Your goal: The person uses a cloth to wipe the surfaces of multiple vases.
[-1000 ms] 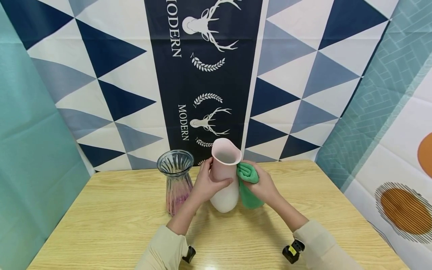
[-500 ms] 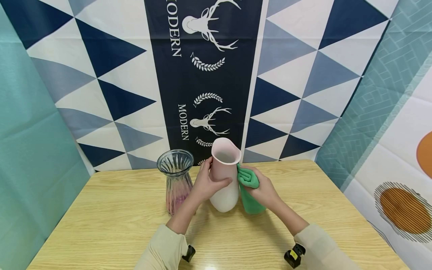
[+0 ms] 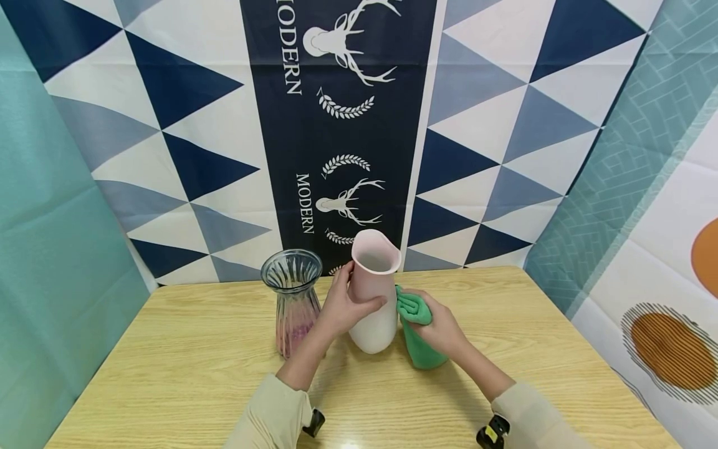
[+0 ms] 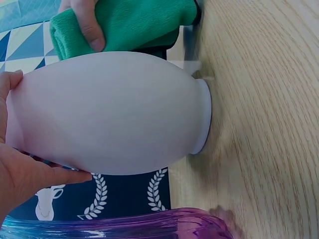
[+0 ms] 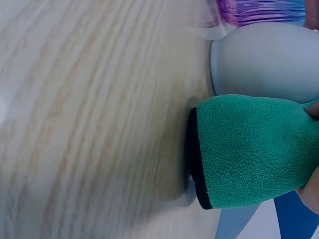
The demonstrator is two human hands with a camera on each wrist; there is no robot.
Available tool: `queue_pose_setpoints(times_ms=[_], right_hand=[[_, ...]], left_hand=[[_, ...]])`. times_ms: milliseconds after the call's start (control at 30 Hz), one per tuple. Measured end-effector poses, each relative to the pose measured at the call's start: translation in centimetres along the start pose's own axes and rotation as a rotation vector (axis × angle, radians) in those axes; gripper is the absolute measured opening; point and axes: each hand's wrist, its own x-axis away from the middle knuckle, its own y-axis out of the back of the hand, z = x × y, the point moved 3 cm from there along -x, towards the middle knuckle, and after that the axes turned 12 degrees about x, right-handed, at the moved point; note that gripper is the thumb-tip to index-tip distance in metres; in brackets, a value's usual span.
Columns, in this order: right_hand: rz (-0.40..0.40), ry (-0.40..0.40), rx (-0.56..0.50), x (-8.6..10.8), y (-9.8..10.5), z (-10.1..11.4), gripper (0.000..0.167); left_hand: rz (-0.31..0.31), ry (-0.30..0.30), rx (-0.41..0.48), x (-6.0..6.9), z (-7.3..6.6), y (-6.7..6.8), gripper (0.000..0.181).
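A pink-to-white vase (image 3: 374, 305) stands upright near the back of the table, its wavy mouth facing up. My left hand (image 3: 339, 307) grips it from the left around the upper body, thumb across the front. On the vase's right side, my right hand (image 3: 440, 324) holds a folded green cloth (image 3: 422, 346) whose lower part hangs toward the table. In the left wrist view the vase (image 4: 114, 114) fills the middle, and the cloth (image 4: 139, 22) lies against or just beside its far side. The right wrist view shows the cloth (image 5: 254, 149) with a dark edge, overlapping the vase (image 5: 264, 59).
A ribbed glass vase (image 3: 293, 305), bluish at the rim and pink-purple below, stands left of the left hand, partly behind the forearm. The wooden table (image 3: 185, 362) meets a patterned backdrop (image 3: 342, 125) at its back edge. Hangings flank both sides.
My right hand has slid downward and slightly toward me with the green cloth along the vase's right side. The left hand and the pink-white vase have stayed in place.
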Motion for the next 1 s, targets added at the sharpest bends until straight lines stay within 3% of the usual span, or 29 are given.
queue_pose_setpoints(times_ms=[267, 500, 800, 1000], right_hand=[[0.028, -0.008, 0.025, 0.6, -0.3, -0.3, 0.051], [0.040, 0.001, 0.065, 0.9, -0.4, -0.4, 0.050], [0.128, -0.009, 0.187, 1.2, -0.9, -0.7, 0.048], [0.155, 0.010, 0.206, 1.2, -0.9, -0.8, 0.050]], left_hand=[[-0.004, 0.017, -0.003, 0.2, -0.1, -0.2, 0.098], [-0.022, -0.016, -0.011, 0.1, -0.1, -0.3, 0.096], [-0.040, -0.016, -0.032, 0.2, -0.2, -0.4, 0.097], [-0.058, -0.007, -0.040, 0.2, -0.1, -0.4, 0.095]])
